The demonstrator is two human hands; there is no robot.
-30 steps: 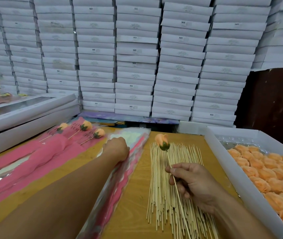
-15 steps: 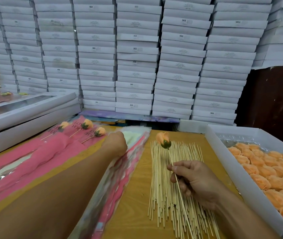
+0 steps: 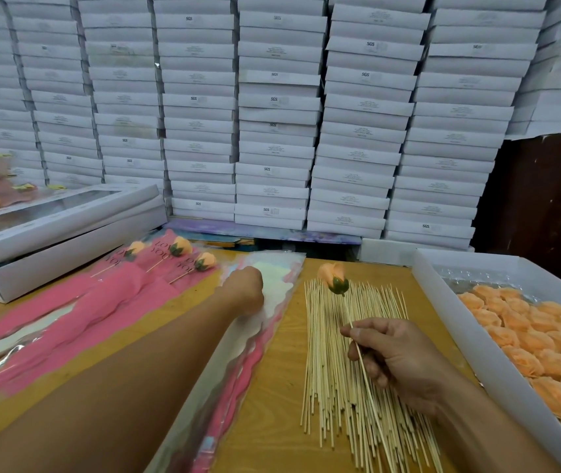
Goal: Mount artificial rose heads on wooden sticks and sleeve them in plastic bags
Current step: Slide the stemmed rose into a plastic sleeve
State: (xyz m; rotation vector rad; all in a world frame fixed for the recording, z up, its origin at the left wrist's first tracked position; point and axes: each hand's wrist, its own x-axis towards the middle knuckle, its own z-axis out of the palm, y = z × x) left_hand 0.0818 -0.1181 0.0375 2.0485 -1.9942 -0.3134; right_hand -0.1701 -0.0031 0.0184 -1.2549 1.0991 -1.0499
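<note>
item: right hand (image 3: 405,356), pinching a stick (image 3: 357,343) with a rose head (image 3: 333,277) mounted on its tip, raised over the loose sticks (image 3: 340,387); barely shifted since a second ago. item: left hand (image 3: 245,288), knuckles up on the bag stack (image 3: 272,302), inched slightly farther up it; fingers hidden, grip cannot be told. item: three sleeved roses (image 3: 183,249) far left; tray (image 3: 443,302) of heads right. judgement: mounting done, a bag is being sought, sleeving next.
</note>
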